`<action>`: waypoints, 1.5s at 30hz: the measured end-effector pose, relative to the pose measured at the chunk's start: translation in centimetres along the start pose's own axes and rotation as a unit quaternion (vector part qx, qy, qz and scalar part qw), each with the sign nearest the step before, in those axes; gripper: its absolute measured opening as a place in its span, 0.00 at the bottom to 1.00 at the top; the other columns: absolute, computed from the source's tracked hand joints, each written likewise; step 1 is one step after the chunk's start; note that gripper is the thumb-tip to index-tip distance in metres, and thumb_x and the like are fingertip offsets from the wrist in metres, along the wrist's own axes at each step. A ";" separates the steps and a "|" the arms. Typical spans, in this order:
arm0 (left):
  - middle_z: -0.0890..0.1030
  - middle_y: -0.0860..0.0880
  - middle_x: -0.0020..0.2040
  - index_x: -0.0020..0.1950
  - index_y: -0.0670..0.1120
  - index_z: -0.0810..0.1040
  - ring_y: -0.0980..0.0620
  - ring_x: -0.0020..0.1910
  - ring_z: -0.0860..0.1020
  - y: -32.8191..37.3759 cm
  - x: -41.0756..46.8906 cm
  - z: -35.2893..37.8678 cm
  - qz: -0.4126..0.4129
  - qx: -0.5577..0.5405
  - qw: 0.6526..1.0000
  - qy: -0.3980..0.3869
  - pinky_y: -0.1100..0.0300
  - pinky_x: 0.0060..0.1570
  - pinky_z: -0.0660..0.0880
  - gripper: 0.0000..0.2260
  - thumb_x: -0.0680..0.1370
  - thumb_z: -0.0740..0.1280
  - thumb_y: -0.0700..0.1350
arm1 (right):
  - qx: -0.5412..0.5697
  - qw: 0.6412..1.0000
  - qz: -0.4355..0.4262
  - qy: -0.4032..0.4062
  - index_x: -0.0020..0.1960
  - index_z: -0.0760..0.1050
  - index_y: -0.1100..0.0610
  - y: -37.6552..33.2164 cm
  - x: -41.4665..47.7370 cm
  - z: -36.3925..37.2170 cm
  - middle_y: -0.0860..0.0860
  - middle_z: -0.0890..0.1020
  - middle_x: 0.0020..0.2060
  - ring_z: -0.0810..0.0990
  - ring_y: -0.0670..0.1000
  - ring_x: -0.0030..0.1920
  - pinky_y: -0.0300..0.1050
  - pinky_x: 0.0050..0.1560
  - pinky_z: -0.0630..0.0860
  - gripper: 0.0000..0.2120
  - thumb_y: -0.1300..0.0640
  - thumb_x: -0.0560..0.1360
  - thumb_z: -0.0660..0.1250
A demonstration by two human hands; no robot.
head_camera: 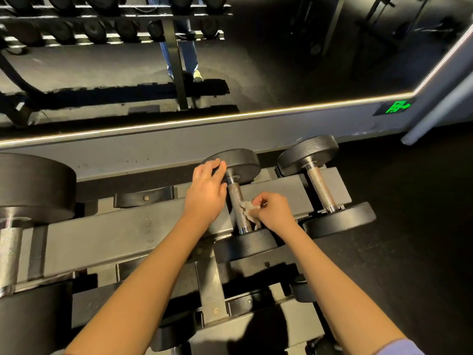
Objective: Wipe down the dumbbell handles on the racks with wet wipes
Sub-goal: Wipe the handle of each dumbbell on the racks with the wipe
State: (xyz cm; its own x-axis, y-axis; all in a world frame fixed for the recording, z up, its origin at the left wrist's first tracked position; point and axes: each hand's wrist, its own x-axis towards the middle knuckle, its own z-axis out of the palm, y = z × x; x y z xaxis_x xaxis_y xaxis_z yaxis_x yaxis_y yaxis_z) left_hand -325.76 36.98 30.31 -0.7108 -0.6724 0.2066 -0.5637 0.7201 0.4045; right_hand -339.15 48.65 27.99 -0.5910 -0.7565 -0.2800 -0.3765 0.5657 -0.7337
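Pinching a crumpled wipe (248, 210) against the dumbbell (242, 162) handle (236, 198) at mid-length, right hand (276, 213) fingers bunched tight; left hand (206, 191) fingers curl over the dumbbell's far head. Risks: wipe snags on the rough grip & tears, or dumbbell rolls in its rack (128, 233) cradle (left hand guards that). No wipe pack or bin seen.

Gym was pretty dim overall, light mostly from overhead. LED strip (230, 116) under mirror (281, 60) glowed thin and warm. Green sign (399, 106) blew out. Small glare on dumbbell handles (321, 190). Floor (422, 226) at right went near black. Wide-angle bowed straight lines near edges. Mirror reflection looked soft, blocky.
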 end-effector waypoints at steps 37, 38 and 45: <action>0.78 0.50 0.60 0.67 0.48 0.74 0.48 0.62 0.74 11.5 -2.0 6.1 0.030 0.225 0.955 -0.192 0.50 0.63 0.70 0.26 0.78 0.46 0.57 | -0.111 0.988 -0.046 0.098 0.46 0.80 0.65 9.0 7.4 -14.8 0.58 0.81 0.42 0.77 0.54 0.44 0.38 0.38 0.66 0.06 0.63 0.75 0.65; 0.79 0.50 0.59 0.67 0.49 0.75 0.48 0.60 0.75 11.4 -2.0 6.2 0.036 0.221 0.957 -0.184 0.51 0.62 0.71 0.25 0.78 0.47 0.56 | -0.086 0.989 -0.044 0.109 0.46 0.80 0.65 8.5 7.6 -14.8 0.58 0.81 0.42 0.78 0.54 0.44 0.38 0.37 0.66 0.06 0.64 0.75 0.65; 0.67 0.51 0.70 0.76 0.50 0.60 0.50 0.70 0.63 11.6 -1.7 5.7 0.029 0.163 0.967 -0.196 0.54 0.71 0.57 0.37 0.73 0.32 0.61 | -0.081 0.989 -0.041 0.118 0.45 0.80 0.62 8.2 6.8 -14.6 0.55 0.81 0.41 0.73 0.47 0.39 0.31 0.35 0.63 0.05 0.62 0.75 0.66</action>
State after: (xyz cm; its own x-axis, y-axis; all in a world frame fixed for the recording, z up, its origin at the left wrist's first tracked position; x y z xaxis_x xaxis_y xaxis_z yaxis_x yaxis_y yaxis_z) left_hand -333.51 47.44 29.55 -0.8138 -0.5592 -0.1584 -0.5756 0.8132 0.0864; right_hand -356.68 52.92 29.05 -0.6967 -0.7150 -0.0580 -0.5277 0.5656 -0.6337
